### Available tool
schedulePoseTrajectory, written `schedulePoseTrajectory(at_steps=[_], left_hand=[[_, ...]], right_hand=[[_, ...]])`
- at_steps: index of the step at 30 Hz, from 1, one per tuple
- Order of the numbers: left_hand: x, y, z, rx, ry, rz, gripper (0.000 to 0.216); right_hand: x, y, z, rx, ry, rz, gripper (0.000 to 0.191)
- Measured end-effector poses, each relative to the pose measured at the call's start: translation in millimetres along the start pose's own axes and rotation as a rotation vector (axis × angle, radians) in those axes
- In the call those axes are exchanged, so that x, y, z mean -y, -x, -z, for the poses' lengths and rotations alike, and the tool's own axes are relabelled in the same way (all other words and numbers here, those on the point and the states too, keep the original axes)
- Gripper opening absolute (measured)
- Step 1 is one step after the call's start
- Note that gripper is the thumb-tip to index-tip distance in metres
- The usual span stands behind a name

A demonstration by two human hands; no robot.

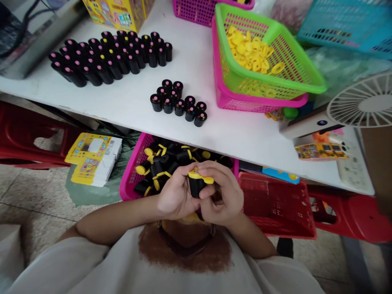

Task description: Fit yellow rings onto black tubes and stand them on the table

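Note:
Close to my chest, both hands are closed around one small black plastic cup (196, 188) with a yellow flip cap on top. My left hand (176, 192) wraps its left side, thumb near the rim. The fingers of my right hand (225, 192) press on the yellow part, whose tab sticks out to the right. Just behind my hands is a magenta basket (130, 179), heaped with black cups with yellow caps (157, 167). Further up on the white table stands a small group of black cups (179, 107) with pink pieces in their tops.
A larger group of black cups (104, 57) stands at the back left by a yellow box (119, 12). Yellow cap pieces (248, 47) fill part of a green basket (269, 87). A fan (364, 98), folded cartons (94, 161) and a red basket (275, 204) are nearby.

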State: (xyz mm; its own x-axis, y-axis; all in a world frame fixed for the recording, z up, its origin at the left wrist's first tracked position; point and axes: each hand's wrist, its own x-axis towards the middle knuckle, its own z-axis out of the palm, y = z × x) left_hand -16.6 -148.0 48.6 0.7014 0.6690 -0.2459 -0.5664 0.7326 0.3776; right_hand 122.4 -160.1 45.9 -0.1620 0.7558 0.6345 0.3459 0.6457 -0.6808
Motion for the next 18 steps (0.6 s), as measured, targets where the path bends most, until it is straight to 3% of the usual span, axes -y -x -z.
schedulePoseTrajectory(at_steps=[2,4,6,8,11,15,18], left_hand=[[0,7,8,0.054,-0.149,-0.118,0.035],[-3,16,16,0.177,-0.45,-0.258,0.026],[-8,24,21,0.34,-0.843,-0.39,0.022],[-13,29,24,0.449,-1.213,-0.502,0.027],[-18,31,24,0.446,-1.579,-0.631,0.032],[-16,32,25,0.449,-1.797,-0.715,0.03],[-11,32,27,0.431,-1.891,-0.748,0.021]], right_hand=[[-3,1,11,0.113,-0.177,-0.068,0.043],[-6,7,21,0.199,-0.387,-0.114,0.037],[-7,19,24,0.199,-0.553,-0.185,0.034],[-5,34,22,0.149,-0.688,-0.358,0.047],[2,57,16,0.133,-0.92,-0.675,0.071],[9,71,15,0.173,-1.117,-0.854,0.056],[8,74,13,0.178,-1.066,-0.921,0.052]])
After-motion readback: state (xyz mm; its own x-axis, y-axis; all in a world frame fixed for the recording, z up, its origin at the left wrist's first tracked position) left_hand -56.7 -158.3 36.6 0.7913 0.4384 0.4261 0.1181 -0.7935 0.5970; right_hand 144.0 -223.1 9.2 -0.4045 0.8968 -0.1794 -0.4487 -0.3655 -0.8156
